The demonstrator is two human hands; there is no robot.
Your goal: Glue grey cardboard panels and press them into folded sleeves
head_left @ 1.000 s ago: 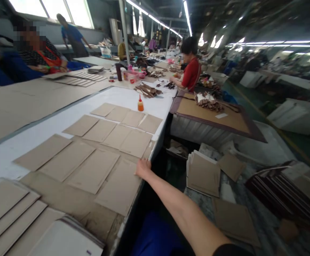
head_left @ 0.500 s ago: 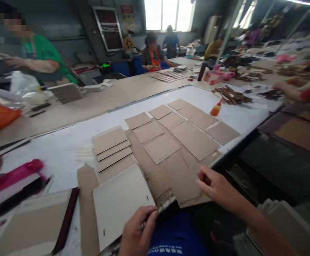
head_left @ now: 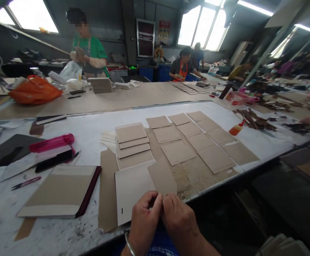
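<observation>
White worktable (head_left: 90, 137), beige panels (head_left: 178, 153) in rows, bright windows (head_left: 200, 26) beyond.

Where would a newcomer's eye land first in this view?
Likely on the bright orange bag on the far table at left, then the vivid pink item on the white table in front of it. The grid of tan panels mid-table also stands out, a red-tipped bottle to its right. At the near edge, the left hand and right hand come together by another tan piece.
</observation>
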